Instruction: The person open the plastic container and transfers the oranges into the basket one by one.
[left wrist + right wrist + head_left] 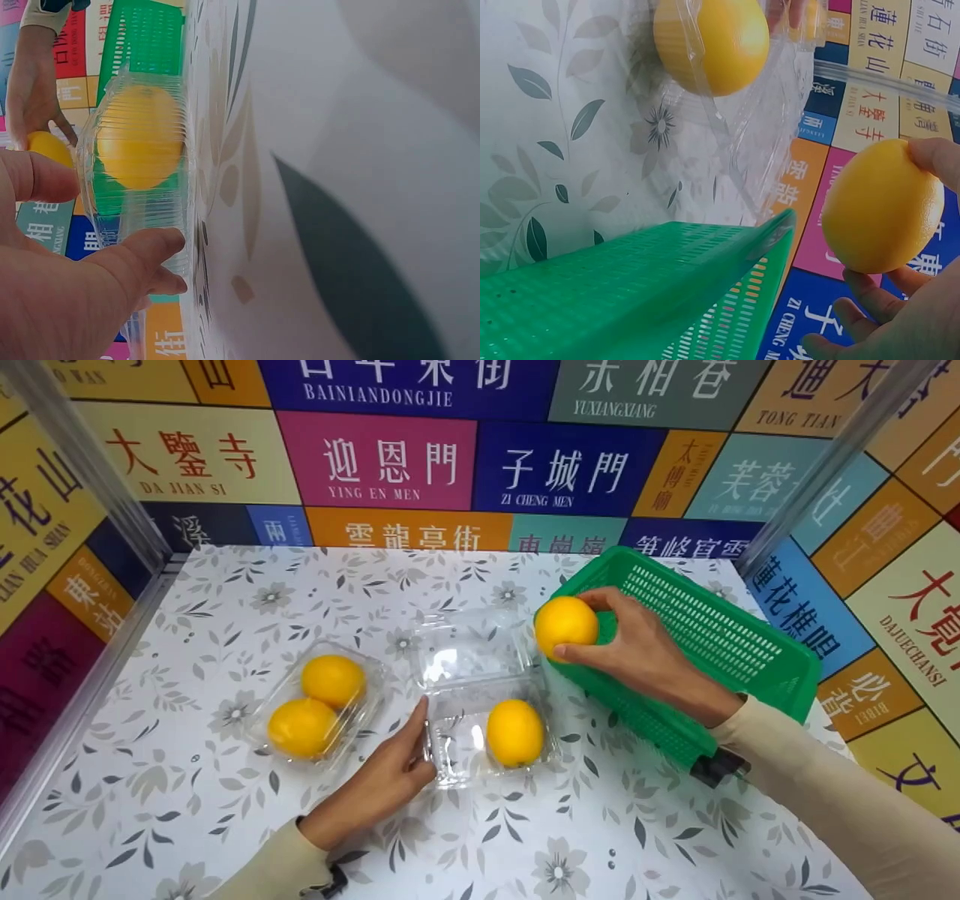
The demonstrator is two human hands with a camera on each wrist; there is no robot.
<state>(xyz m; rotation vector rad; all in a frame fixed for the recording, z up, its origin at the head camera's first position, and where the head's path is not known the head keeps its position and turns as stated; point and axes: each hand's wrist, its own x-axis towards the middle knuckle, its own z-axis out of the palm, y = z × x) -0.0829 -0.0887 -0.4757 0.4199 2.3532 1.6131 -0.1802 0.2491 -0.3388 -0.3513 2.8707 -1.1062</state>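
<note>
My right hand (637, 641) pinches an orange (566, 628) between thumb and fingertips, over the left end of the green basket (802, 679). In the right wrist view that orange (883, 206) is beyond the basket's rim. At the middle of the table, a clear plastic clamshell box (457, 746) stands with its lid (469, 652) folded back. One orange (515, 733) sits in the right half of its base. Against the box's left side rests my left hand (382, 784), index finger extended along the wall. The left wrist view shows its fingertips (161, 244) at the ribbed plastic.
Left of the hands lies another clear box (259, 731) holding two oranges (334, 681). The basket stands at the right, its slatted interior facing up. A flower-patterned cloth covers the table. Walls with coloured sign panels (386, 465) and metal posts (832, 457) enclose the back and sides.
</note>
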